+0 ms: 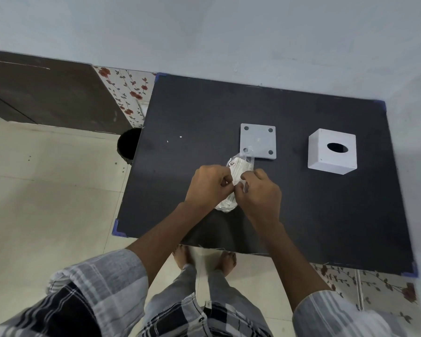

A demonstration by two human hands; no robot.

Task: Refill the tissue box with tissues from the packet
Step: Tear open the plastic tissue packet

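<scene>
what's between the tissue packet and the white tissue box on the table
In the head view, the flat white base plate lies partly between the packet and the box; the remaining stretch is bare dark table.

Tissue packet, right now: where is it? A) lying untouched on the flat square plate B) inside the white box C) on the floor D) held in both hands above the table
D: the left hand and right hand both pinch the clear tissue packet at its middle, near the table's front edge; the white box and square plate sit apart.
</scene>
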